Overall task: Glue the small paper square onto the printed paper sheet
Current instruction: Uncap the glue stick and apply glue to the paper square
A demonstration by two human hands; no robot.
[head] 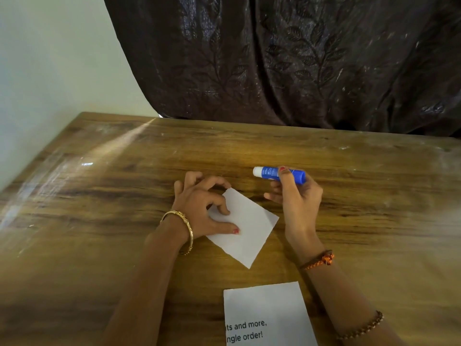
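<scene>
The small paper square (245,226) is lying flat on the wooden table (99,196), turned so that its corners are pointing toward and away from the person, near the middle of the tabletop. The left hand (202,208) is resting on the square's left part, with the thumb and a bent finger pressing down on the paper while the other fingers are curling loosely over the table just beyond its far corner. The right hand (294,196) is hovering just to the right of the square, apart from it, and is gripping a blue glue stick (279,174) between thumb and fingers; the stick is lying nearly level, its white end pointing left. The printed paper sheet (268,313) is sitting nearer the person, between the two forearms, well clear of the square, with black lettering showing at its lower edge. A gold bangle (185,228) is circling the left wrist, an orange thread band (321,260) is wrapping the right wrist, and a beaded bracelet (364,325) is sitting farther up that forearm. A dark patterned curtain (287,58) is hanging behind the table's far edge, beside a pale wall (50,58).
</scene>
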